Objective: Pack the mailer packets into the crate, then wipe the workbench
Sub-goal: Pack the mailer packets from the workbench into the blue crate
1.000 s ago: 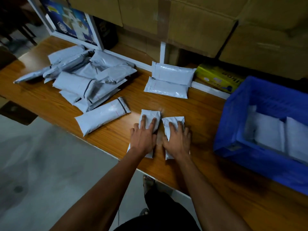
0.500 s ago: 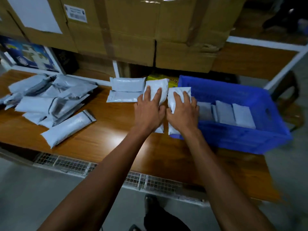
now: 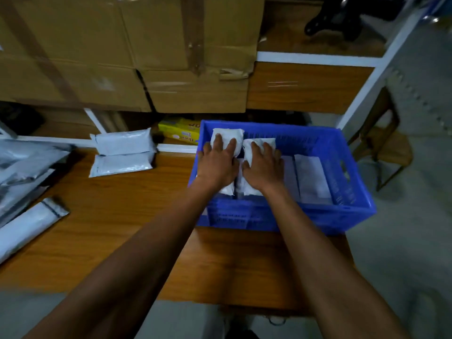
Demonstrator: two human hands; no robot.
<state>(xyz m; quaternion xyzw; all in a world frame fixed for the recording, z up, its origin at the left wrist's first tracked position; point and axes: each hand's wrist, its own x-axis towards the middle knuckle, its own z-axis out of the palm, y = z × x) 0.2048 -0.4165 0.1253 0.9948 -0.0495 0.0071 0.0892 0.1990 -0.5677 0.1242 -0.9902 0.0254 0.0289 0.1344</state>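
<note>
Both hands are over the left part of the blue crate (image 3: 347, 192), each palm-down on its own white mailer packet. Left hand (image 3: 216, 165) lies flat with fingers spread over the left packet (image 3: 227, 137); its far end pokes out past the fingertips near the crate's back wall, and a sliver of its near end shows below the wrist. Right hand (image 3: 263, 168) lies likewise, fingers spread, on the right packet (image 3: 259, 148). The two packets sit side by side, nearly touching. Whether thumbs curl under the edges cannot be told; the undersides are hidden.

Whether these packets rest on the crate floor or are held above it is unclear, as hands and near wall block that part.

Right half of the crate: more flat grey packets (image 3: 311, 177) lying in a row, dim and partly hidden behind the right hand.

On the wooden workbench (image 3: 122, 228), left of the crate: a stacked pair of packets (image 3: 123, 152) against the white frame rail. Further left, a loose heap of packets (image 3: 27, 165), blurred and cut off by the picture edge; count uncertain. One long packet (image 3: 29, 226) lies nearest the bench's front edge, also cropped.

Behind the crate, a yellow box (image 3: 178, 130), probably printed, lettering unreadable. Taped cardboard cartons (image 3: 122, 57) fill the shelf above.
</note>
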